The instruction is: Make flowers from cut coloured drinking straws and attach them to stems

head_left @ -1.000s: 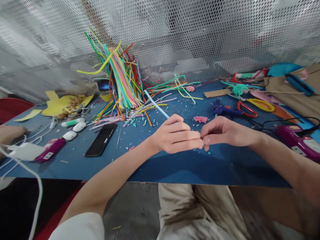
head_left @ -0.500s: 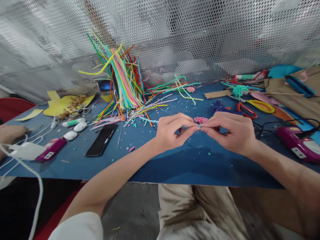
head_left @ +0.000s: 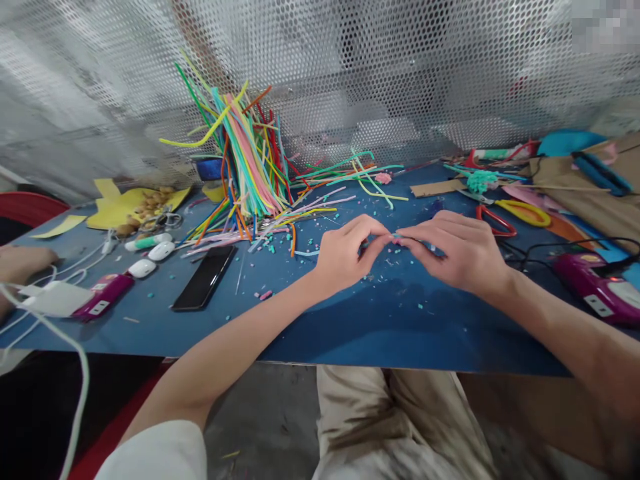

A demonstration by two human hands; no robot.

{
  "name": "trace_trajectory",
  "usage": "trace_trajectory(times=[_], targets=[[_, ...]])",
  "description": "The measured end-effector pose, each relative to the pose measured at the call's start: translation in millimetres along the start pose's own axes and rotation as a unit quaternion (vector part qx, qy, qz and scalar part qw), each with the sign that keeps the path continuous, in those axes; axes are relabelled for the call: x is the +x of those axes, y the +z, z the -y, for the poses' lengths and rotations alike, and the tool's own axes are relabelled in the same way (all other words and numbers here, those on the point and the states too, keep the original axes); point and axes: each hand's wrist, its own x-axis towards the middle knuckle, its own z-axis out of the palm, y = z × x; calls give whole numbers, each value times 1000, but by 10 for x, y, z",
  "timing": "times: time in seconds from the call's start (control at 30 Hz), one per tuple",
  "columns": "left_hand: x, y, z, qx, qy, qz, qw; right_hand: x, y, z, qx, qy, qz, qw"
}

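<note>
My left hand (head_left: 344,259) and my right hand (head_left: 456,252) meet fingertip to fingertip above the blue table. Both are closed in a pinch on a light blue pipe cleaner (head_left: 306,253), whose tail sticks out left of my left hand. Only a tiny bit of it shows between the fingertips. Just beneath the fingertips a speck of pink is visible, mostly covered by my fingers. Red-handled pliers or scissors (head_left: 495,223) lie right behind my right hand.
A tall bundle of coloured pipe cleaners (head_left: 250,153) stands at the back left. A black phone (head_left: 204,279) lies left of my arm, with a purple power strip (head_left: 104,297) beyond it. Yellow-handled scissors (head_left: 525,212) and a teal fuzzy piece (head_left: 481,181) are at right. Another person's hand (head_left: 23,267) rests far left.
My hands have lifted and tilted slightly, fingertips still together. They now cover the pink fuzzy piece that showed behind them. The light blue tail has swung lower.
</note>
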Motion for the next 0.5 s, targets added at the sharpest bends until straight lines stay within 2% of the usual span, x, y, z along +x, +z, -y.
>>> trace_trajectory(times=[0.1,0.17,0.23,0.37,0.5], targets=[[-39,-4,200,112,130,-23,985,26,1,48,45,72,56,995],[-54,-31,291,178,222,-6,958,29,-12,57,82,101,96,987],[-54,-62,330,229,283,5,932,32,-29,61,129,124,135,975],[-9,-100,304,268,367,-53,889,59,-63,71,241,182,194,933],[39,-110,272,260,393,-77,879,83,-77,51,297,231,222,899]])
